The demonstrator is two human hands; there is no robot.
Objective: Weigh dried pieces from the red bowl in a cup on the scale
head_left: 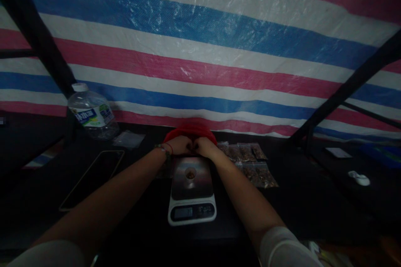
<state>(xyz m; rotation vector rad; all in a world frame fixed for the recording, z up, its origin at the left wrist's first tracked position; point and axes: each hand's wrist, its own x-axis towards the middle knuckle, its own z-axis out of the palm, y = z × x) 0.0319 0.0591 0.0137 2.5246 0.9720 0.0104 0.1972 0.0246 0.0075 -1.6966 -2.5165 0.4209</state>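
Fingers of both hands are curled into loose fists, knuckles meeting above the far edge of the scale [191, 191]. The left hand [180, 145] and right hand [203, 146] seem to pinch something small between them, but it is too dark to tell what, or whether the fingertips truly close on it. Just behind the fingers sits a red bowl [190, 132], mostly hidden by them. Below the fingers, on the scale's plate, lies a small brown heap [190, 173], round, with no clear long axis.

To the right of the fingers lie filled bags [250, 160], several side by side in two rows, their long sides running away from the person. These look done, so the work appears well along, with one portion on the plate not yet bagged. Left of the fingers a clear empty bag [129, 138] lies flat, and farther left a phone [94, 177] and a bottle [93, 112] leaning left. How many portions remain cannot be judged.
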